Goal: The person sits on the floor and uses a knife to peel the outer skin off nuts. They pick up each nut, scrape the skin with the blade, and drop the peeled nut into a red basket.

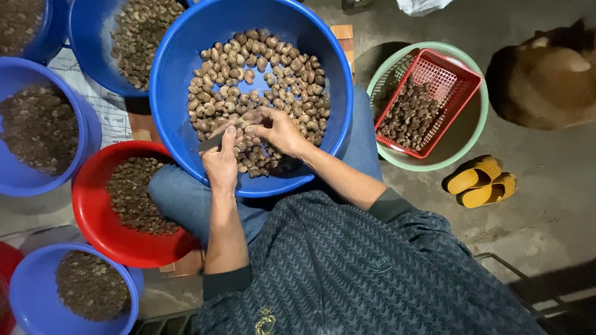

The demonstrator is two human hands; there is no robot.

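Nut [245,124] pinched between right hand [277,131] and left hand [221,160] fingertips.

A printed paper sheet [99,102] lies flat under the bowls at upper left, pale with dark print and ruled lines (mostly covered, only a wedge showing). A crumpled white plastic bag [422,6] sits at the top edge, cut off by the frame. No screens or signs show.
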